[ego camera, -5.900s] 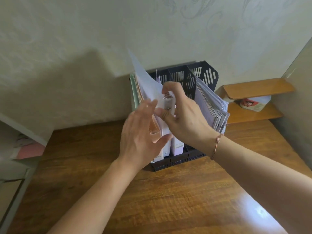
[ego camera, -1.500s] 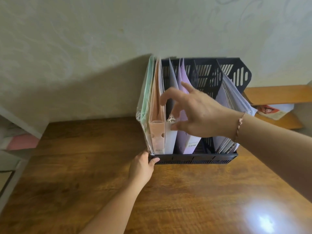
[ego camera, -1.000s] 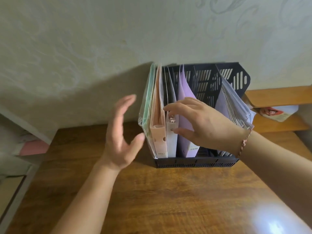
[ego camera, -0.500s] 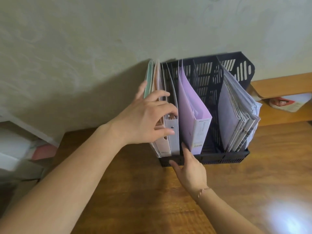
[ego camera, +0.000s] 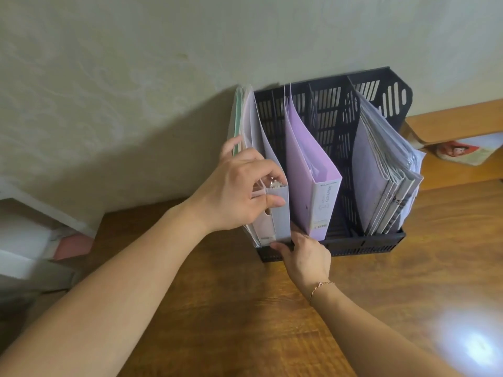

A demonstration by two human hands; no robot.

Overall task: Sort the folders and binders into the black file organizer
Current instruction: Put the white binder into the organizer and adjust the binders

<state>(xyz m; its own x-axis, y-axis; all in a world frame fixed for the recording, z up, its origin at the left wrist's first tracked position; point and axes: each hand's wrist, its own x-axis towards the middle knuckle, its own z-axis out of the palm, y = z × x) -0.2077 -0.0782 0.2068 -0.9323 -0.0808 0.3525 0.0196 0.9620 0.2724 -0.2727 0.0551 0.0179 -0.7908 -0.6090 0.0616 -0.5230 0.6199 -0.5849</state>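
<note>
Left hand (ego camera: 234, 194): reaches in from the lower left, forearm stretched long across the counter, palm turned toward the leftmost compartment; fingers (ego camera: 254, 159) curled over the top of the white binder, thumb pressed on its spine, gripping it.
Right hand (ego camera: 306, 258): comes in from the lower right, wrist bent, a thin braided bracelet (ego camera: 321, 285) on it; fingertips curled onto the front lip of the organizer below the white binder, holding the rim; how tightly, cannot tell.
Black file organizer (ego camera: 362, 247): stands on the counter against the wall, slotted back and dividers upright, open side toward the camera.
White binder (ego camera: 281, 216): upright in the leftmost compartment, spine forward, a metal ring fitting visible at its top near the left thumb.
Pale pink binder (ego camera: 262, 227): just left of the white one, touching it, partly hidden by the left hand.
Green folder (ego camera: 237, 115): at the far left edge, thin, leaning against the pink binder; only its top shows above the hand.
Purple binder (ego camera: 324, 205): next compartment to the right, tilted back and to the left, printed label on the spine.
Stack of clear sleeves and papers (ego camera: 386, 170): rightmost compartment, leaning to the right, edges fanned.
Counter (ego camera: 245, 322): brown wood grain, a bright glare spot at the lower right.
Wooden shelf (ego camera: 457, 115): right of the organizer, a printed package (ego camera: 462, 151) under it.
</note>
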